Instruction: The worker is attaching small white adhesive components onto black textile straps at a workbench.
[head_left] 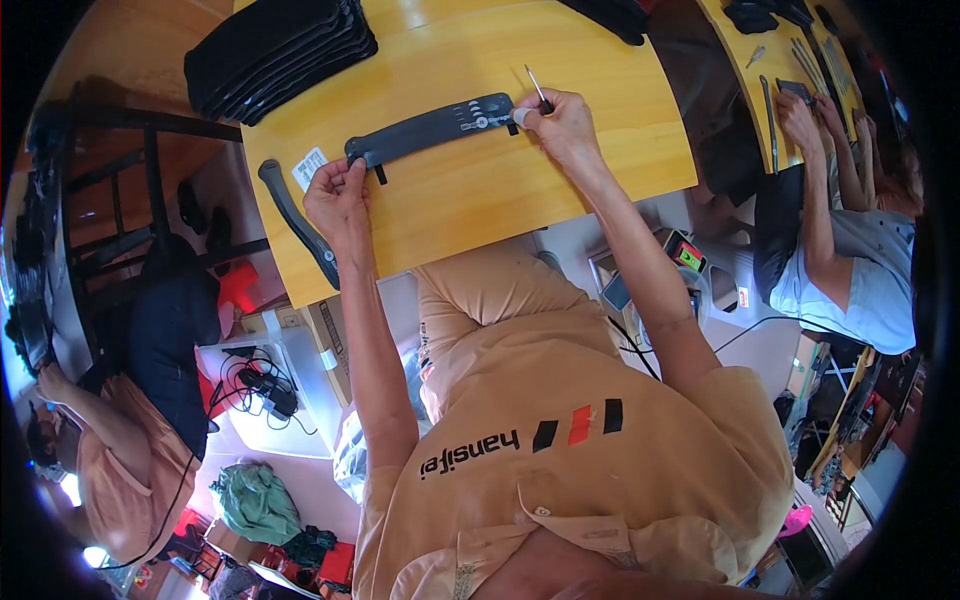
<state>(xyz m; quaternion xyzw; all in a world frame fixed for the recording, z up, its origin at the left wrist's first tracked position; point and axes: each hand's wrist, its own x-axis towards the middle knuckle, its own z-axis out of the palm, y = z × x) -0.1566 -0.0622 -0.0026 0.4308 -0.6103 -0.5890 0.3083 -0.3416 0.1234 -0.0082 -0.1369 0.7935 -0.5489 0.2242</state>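
Note:
A flat black strap (430, 133) with pale printing near its right end lies across the yellow table, two short dark tabs hanging from its lower edge. My left hand (338, 198) pinches its left end. At the other end, my right hand (562, 128) grips the strap between thumb and fingers. That same hand also holds a small tool with a thin metal shaft (532, 78) and a dark handle, pointing away from me; its exact kind is unclear. Beside my left hand are a white printed label (308, 166) and a second, curved black strap (298, 224).
Stacked black fabric pieces (280, 55) sit at the table's (480, 205) far left; more black material (612, 16) lies at the far edge. A black metal frame (155, 170) stands left. Other people work on both sides, one at another table (738, 60) with tools.

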